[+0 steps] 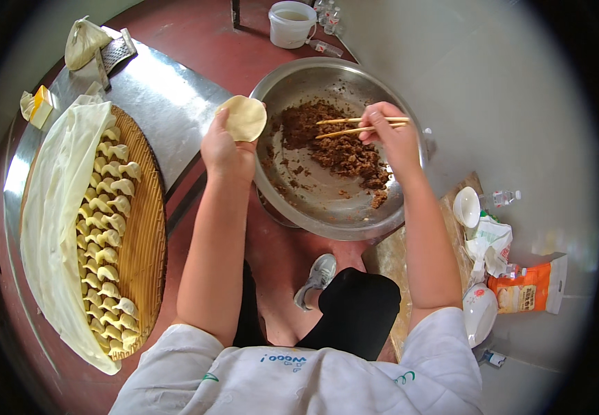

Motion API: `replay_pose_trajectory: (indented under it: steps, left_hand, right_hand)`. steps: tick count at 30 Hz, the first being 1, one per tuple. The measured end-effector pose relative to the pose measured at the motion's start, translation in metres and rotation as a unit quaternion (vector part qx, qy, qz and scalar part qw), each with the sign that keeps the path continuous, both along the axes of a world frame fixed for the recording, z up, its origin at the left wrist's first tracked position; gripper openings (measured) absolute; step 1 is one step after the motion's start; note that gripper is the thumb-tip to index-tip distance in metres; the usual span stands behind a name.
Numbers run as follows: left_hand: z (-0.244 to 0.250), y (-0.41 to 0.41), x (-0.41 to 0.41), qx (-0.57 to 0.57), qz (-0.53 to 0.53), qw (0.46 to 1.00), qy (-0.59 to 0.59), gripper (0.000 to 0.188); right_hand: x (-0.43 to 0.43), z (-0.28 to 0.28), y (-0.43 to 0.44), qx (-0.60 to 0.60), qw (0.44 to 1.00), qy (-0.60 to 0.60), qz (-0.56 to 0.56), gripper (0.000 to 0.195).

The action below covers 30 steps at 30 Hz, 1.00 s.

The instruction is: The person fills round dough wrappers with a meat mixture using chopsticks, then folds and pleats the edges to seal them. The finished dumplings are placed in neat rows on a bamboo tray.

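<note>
On my left hand (pixel 229 150) rests a round, flat dough wrapper (pixel 246 119), pinched at its edge by the thumb, beside the rim of a wide steel basin (pixel 312 220). My right hand (pixel 388 132) grips a pair of wooden chopsticks (pixel 349 127) over the basin. Their tips are at the dark brown minced filling (pixel 341 155), which is spread across the basin's middle; whether they touch it I cannot tell. To the left, a round woven bamboo tray (pixel 146 218) carries rows of folded dumplings (pixel 107 236), partly covered by a pale cloth (pixel 53 223).
A steel table (pixel 175 98) holds the tray, a tied bag (pixel 84 44), a metal grater (pixel 118 54) and a small box (pixel 41 106). A white bucket (pixel 291 36) stands beyond the basin. At right are a wooden board (pixel 382 270), bowls (pixel 478 311), bottles (pixel 502 198) and an orange package (pixel 522 288).
</note>
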<state>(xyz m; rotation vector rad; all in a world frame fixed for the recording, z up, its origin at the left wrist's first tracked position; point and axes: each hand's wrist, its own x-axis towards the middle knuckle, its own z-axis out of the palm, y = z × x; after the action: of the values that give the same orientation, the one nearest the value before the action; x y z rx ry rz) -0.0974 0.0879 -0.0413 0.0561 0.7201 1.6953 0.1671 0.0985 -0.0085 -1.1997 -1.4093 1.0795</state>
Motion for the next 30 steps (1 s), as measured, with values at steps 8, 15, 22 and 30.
replay_pose_trajectory:
  steps: [8, 15, 22, 30]
  left_hand:
    - [-0.009, 0.002, -0.005, 0.013, 0.007, 1.000, 0.021, 0.040]
    - [-0.003, 0.000, -0.004, 0.031, 0.001, 0.999, 0.036, 0.039]
    - [-0.004, 0.000, -0.010, 0.035, 0.002, 0.999, 0.027, 0.037]
    - [0.011, -0.005, -0.010, -0.011, 0.057, 0.998, 0.034, 0.035]
  right_hand:
    - [-0.037, -0.028, 0.022, -0.033, 0.992, -0.089, 0.079, 0.025]
    - [-0.045, -0.040, 0.035, -0.035, 0.997, -0.070, 0.028, 0.029]
    - [-0.054, -0.052, 0.040, -0.112, 0.994, -0.011, -0.020, 0.032]
    - [-0.066, -0.055, 0.022, -0.182, 0.977, 0.096, -0.050, 0.032]
